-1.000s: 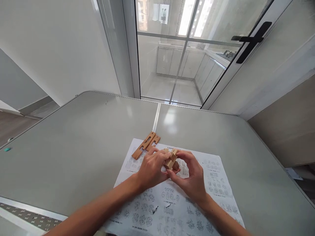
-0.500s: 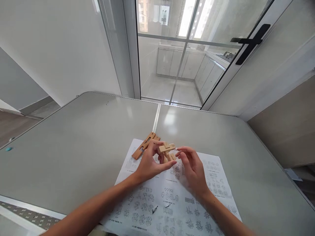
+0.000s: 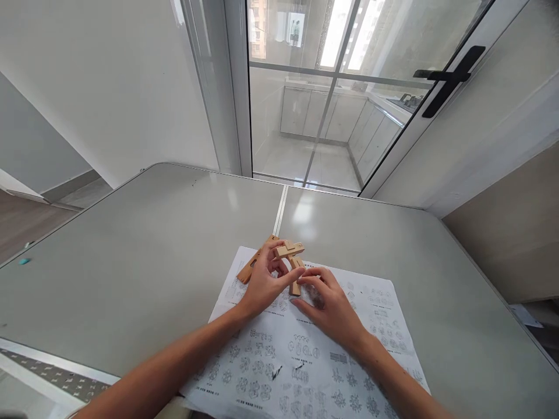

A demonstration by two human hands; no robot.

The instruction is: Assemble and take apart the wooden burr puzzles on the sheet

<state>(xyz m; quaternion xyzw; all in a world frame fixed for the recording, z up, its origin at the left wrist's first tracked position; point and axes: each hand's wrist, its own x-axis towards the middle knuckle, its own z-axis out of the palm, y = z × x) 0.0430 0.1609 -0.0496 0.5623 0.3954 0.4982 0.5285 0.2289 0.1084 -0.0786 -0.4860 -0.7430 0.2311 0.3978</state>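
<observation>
My left hand [image 3: 264, 285] is closed around a small cluster of interlocking wooden puzzle pieces [image 3: 290, 250], pale and notched, held above the paper sheet. One piece crosses at the top, and another slants down toward me. At the lower end of that slanting piece [image 3: 296, 288], my right hand [image 3: 325, 297] pinches with thumb below and fingertips at its side. Behind my left hand lies a darker, flat wooden piece with cut-outs [image 3: 247, 272], partly covered by that hand. My left fingers hide some of the cluster.
A white instruction sheet [image 3: 301, 331] printed with many small line drawings spreads under my hands on the grey table [image 3: 174, 244]. A small teal object [image 3: 24, 261] sits by the left edge. Beyond the table stands a glass door with a black handle [image 3: 454, 81].
My right hand has moved left and come onto the lower puzzle piece. The cluster has turned and shifted slightly left in my left hand, with its lower piece now pointing down.
</observation>
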